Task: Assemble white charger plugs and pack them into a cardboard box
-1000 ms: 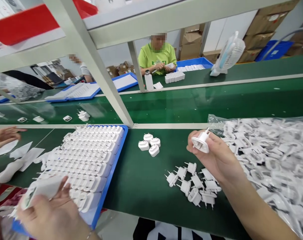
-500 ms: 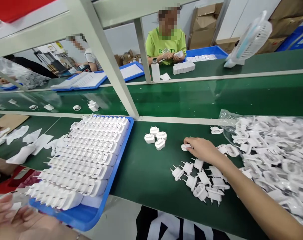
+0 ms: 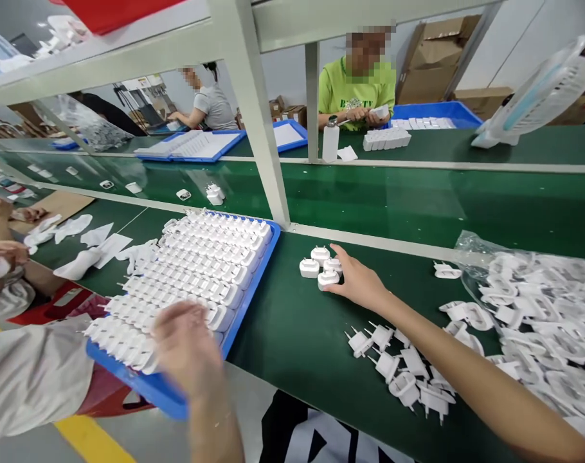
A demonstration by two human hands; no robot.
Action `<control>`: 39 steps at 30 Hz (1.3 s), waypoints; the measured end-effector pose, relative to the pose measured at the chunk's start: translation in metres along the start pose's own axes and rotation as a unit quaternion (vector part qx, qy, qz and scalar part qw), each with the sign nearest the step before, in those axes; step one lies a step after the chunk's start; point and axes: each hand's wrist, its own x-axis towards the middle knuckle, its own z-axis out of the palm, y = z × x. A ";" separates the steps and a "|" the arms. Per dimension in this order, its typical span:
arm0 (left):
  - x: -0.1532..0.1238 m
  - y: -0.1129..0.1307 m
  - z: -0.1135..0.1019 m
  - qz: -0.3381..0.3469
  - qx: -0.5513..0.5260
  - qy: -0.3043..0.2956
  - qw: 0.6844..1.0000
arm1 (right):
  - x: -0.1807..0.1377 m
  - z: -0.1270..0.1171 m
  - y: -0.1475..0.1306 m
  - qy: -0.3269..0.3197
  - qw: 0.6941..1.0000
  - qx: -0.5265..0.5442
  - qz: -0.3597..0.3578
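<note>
My right hand (image 3: 357, 284) reaches across the green bench to a small cluster of white plug caps (image 3: 316, 265). Its curved fingers press against the two caps on the cluster's right side; whether another cap is under the palm is hidden. My left hand (image 3: 189, 347) hovers, smeared by motion, over the near corner of a blue tray (image 3: 256, 276) filled with rows of white plug parts (image 3: 196, 270). Its fingers cannot be made out. Several loose pronged plug pieces (image 3: 401, 370) lie under my right forearm.
A clear bag of white plug pieces (image 3: 538, 308) lies at the right. A slanted grey frame post (image 3: 261, 128) meets the bench behind the tray. A co-worker's white sleeve (image 3: 32, 373) and hand (image 3: 0, 254) are at the left. Across the conveyor belt (image 3: 393, 206) sit two people, a bottle (image 3: 330, 140) and a fan (image 3: 538, 96).
My right hand carried a plug piece from near the bag down and left to the cap cluster. My left hand rose from the lower left corner over the tray's near end.
</note>
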 end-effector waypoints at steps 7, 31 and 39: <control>-0.031 -0.022 0.141 0.103 0.113 -0.423 0.893 | -0.017 0.008 0.005 -0.062 0.996 0.040 -0.053; -0.036 -0.043 -0.145 0.074 0.471 -0.045 0.878 | -0.046 0.011 -0.033 -0.146 0.968 -0.005 -0.204; -0.051 -0.060 -0.140 0.052 0.415 0.089 0.904 | -0.047 0.038 -0.171 -0.145 0.843 0.098 -0.508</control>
